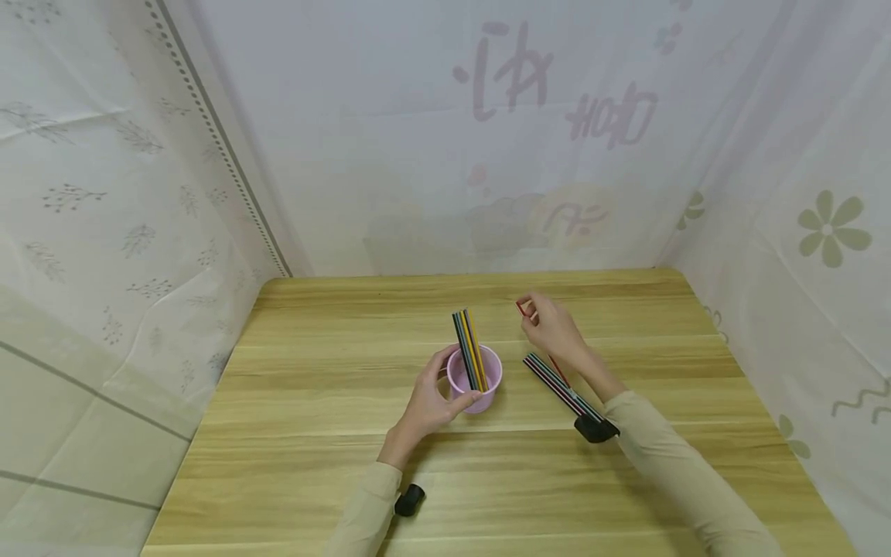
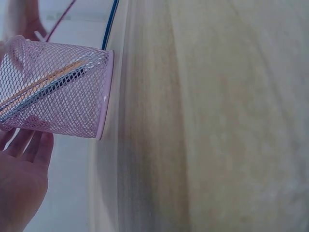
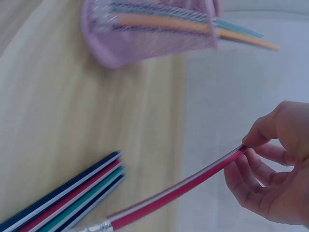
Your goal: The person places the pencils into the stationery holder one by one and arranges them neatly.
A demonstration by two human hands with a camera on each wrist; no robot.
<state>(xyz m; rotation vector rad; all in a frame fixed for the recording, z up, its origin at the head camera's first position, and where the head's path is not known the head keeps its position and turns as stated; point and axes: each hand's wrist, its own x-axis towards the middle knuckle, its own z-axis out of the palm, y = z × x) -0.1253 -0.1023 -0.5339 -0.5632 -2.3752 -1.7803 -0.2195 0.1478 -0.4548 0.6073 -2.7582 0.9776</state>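
Near the middle of the wooden table (image 1: 313, 371), the left hand (image 1: 433, 401) curls round a pink mesh pencil cup (image 1: 495, 370), thumb at its near rim. The cup stands upright with several pencils (image 1: 469, 348), yellow and dark ones among them, leaning inside. To its right, the right hand (image 1: 553, 329) pinches one end of a red striped pencil (image 3: 174, 195), well outside the cup. Loose striped pencils (image 3: 72, 198) lie below it, side by side. The work looks partway along: some pencils in, one in hand, several still out.
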